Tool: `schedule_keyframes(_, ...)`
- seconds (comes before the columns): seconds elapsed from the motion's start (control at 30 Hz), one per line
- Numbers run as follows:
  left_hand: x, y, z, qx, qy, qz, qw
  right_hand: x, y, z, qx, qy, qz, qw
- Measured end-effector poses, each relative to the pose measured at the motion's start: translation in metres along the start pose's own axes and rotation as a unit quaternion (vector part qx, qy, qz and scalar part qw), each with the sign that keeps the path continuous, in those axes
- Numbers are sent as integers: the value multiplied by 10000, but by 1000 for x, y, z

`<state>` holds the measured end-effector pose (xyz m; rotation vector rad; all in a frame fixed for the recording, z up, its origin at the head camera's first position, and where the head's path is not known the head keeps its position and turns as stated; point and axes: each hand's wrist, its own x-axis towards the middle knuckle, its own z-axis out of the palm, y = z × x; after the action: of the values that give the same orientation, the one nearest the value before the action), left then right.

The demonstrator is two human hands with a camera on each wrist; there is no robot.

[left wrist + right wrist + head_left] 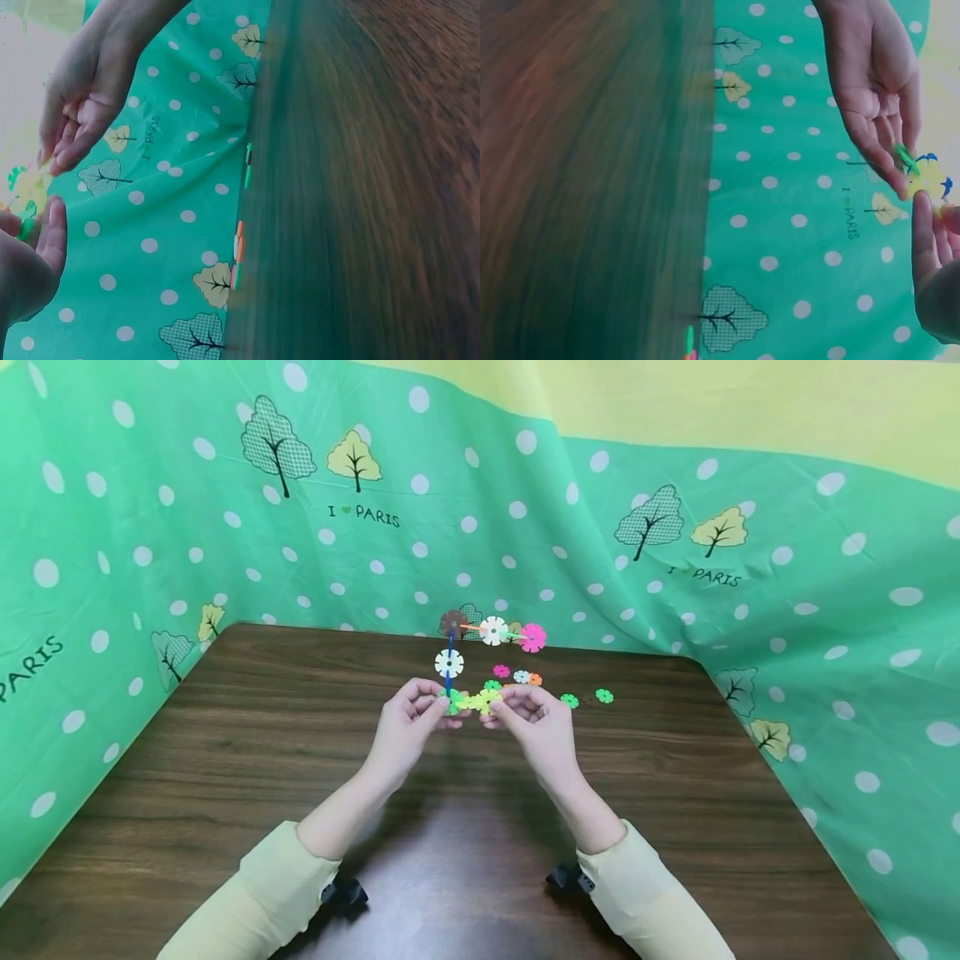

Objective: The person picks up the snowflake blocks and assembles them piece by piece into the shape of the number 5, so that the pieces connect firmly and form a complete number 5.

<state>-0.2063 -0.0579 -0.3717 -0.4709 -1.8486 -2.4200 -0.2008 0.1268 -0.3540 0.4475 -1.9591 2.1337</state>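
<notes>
Both hands hold up one linked shape of notched plastic snowflake discs above the table. In the head view my left hand (408, 718) pinches the green disc (453, 701) at its lower left corner. My right hand (542, 727) pinches the yellow disc (487, 701) at the end of the bottom row, with another yellow disc (468, 702) between. From the green disc, a blue disc seen edge-on, a white disc (449, 663) and another blue one rise to a brown disc (453, 623). An orange disc, a white disc (493, 631), a green one and a pink disc (533, 638) run right along the top.
Loose discs lie on the brown wooden table (247, 777) beyond the hands, among them a pink disc (501, 671), an orange disc (535, 679) and a green disc (604, 696). A green dotted curtain (480, 527) surrounds the table's back and sides.
</notes>
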Motion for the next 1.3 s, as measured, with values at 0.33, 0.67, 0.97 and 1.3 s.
schedule_keyframes(0.33,-1,-1,7,-636,-13,-670,9957,5,-3,2,7,79,-13,10000)
schedule_keyframes(0.67,5,7,18,-1022,287,-1040,9889,7,-4,1,-420,-79,-207,9989)
schedule_keyframes(0.97,11,19,-1,1081,1080,901,9841,12,-9,-14,-1149,-48,-358,9927)
schedule_keyframes(1.3,5,34,-1,2953,645,2750,9127,10,-13,-16,-1269,-116,-106,9918)
